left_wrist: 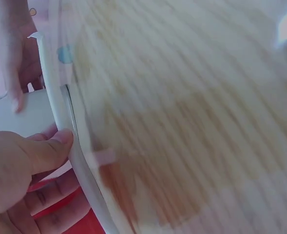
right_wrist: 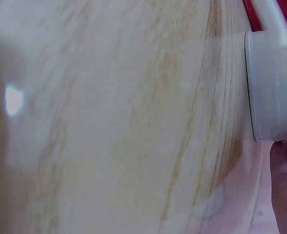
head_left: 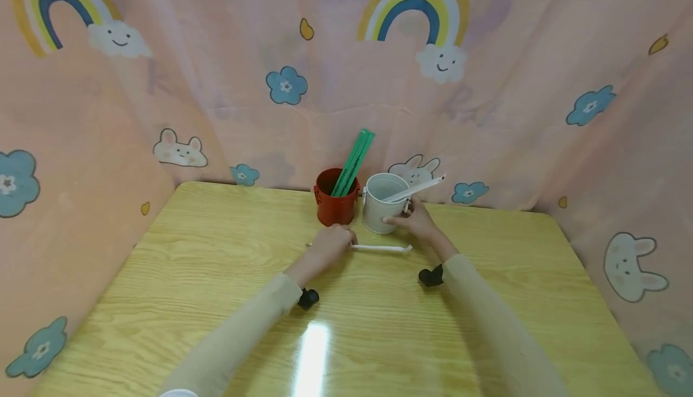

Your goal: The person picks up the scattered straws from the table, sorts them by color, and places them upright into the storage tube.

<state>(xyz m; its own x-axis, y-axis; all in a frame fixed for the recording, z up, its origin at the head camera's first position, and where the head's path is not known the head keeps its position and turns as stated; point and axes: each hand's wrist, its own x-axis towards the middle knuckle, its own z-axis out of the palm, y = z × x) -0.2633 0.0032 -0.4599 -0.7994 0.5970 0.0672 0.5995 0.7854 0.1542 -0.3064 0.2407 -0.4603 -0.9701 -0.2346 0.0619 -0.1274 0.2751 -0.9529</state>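
My left hand pinches a slim white paper-wrapped straw between thumb and fingers, low over the table in front of two small buckets. In the left wrist view the straw crosses in front of the white bucket. Around the right side of the white bucket my right hand holds on, thumb at its front; some fingers are hidden. Another white wrapped straw leans in that bucket, tip out to the right. Green wrapped sticks stand tilted in the red bucket beside it.
Both buckets stand at the back edge of the wooden table, close to a pink patterned curtain. Dark wrist devices sit by both cuffs. A bright light reflection lies on the tabletop near the front.
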